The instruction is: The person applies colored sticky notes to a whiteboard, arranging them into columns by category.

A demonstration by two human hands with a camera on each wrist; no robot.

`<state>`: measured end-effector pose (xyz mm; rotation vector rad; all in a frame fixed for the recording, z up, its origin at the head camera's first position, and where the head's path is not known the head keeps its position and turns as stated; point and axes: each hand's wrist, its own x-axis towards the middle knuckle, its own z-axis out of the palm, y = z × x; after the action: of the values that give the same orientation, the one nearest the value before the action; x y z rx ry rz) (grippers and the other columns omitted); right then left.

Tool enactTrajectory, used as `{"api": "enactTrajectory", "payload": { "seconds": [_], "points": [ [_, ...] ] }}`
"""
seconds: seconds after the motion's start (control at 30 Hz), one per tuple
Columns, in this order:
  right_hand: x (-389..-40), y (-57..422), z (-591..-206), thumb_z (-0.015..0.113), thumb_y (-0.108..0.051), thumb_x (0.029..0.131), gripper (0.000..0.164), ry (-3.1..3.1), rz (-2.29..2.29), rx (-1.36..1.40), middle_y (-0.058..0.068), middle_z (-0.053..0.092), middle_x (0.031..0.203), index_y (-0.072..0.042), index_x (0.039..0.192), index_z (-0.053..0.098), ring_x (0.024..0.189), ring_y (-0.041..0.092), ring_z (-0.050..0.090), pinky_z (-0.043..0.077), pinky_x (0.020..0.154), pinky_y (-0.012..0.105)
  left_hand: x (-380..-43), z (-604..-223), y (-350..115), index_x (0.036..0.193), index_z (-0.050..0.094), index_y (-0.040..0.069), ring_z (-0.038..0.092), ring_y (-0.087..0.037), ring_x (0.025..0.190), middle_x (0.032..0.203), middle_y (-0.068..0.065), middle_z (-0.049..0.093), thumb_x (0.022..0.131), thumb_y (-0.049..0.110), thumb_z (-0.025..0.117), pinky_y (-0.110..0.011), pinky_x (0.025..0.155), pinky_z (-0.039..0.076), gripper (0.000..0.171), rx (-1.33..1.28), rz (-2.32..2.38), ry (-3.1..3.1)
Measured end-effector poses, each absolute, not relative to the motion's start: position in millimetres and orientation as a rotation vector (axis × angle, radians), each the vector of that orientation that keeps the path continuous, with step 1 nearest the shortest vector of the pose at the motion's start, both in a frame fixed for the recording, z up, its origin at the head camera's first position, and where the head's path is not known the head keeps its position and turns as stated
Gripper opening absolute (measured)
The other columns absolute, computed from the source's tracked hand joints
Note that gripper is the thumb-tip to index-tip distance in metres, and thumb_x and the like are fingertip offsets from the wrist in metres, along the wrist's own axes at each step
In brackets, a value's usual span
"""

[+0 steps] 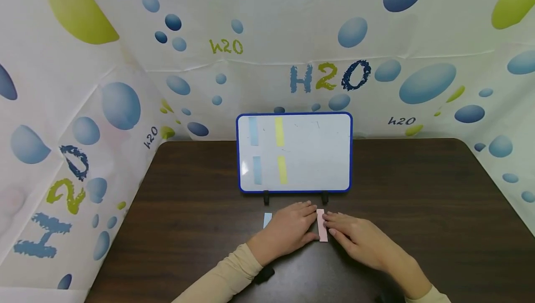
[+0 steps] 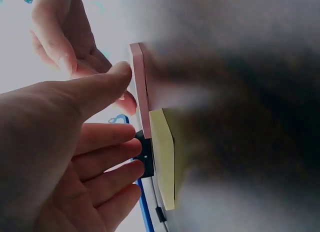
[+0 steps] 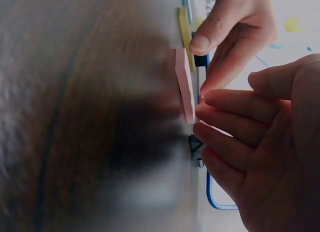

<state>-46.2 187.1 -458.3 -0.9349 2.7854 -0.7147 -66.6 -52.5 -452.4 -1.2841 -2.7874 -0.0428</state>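
A narrow pink sticky-note pad (image 1: 322, 225) lies on the table between the two hands. My left hand (image 1: 288, 226) is at its left side, palm down, with fingers extended and the thumb near the pad's front end. From the right, the straight fingertips of my right hand (image 1: 359, 240) come up to the pad's other long edge; whether they touch it I cannot tell. A yellow pad (image 2: 162, 159) shows in the left wrist view, hidden beneath the left hand in the head view. Left of that hand, a light blue pad (image 1: 268, 220) is partly covered.
Behind the hands stands a blue-framed whiteboard (image 1: 317, 163) on black feet (image 1: 325, 198). Two blue strips (image 1: 253, 131) and two yellow strips (image 1: 279, 132) are on its left half. A patterned curtain (image 1: 267, 89) hangs behind the dark wooden table (image 1: 188, 228).
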Motion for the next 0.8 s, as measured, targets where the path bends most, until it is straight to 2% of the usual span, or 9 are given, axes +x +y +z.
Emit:
{"api": "enactTrajectory", "payload": {
  "seconds": [0.4,0.8],
  "points": [
    [-44,187,-460,0.048,-0.030,0.109,0.042,2.771,-0.746,-0.949,0.004,0.062,0.145,-0.008,0.142,0.060,0.134,0.023,0.059,0.053,0.106,0.049,-68,-456,-40,0.137,0.065,0.010,0.058,-0.016,0.136,0.141,-0.002,0.065,0.094,0.062,0.061,-0.027,0.116,0.045,0.067,-1.316,-0.028,-2.775],
    [-45,185,-459,0.048,-0.031,0.109,0.042,2.745,-0.766,-0.923,0.004,0.061,0.145,-0.008,0.143,0.059,0.135,0.023,0.059,0.052,0.107,0.050,-69,-456,-41,0.130,0.070,0.010,0.063,-0.016,0.130,0.135,-0.002,0.069,0.091,0.060,0.066,-0.028,0.112,0.048,0.063,-1.267,-0.100,-2.752]
  ]
}}
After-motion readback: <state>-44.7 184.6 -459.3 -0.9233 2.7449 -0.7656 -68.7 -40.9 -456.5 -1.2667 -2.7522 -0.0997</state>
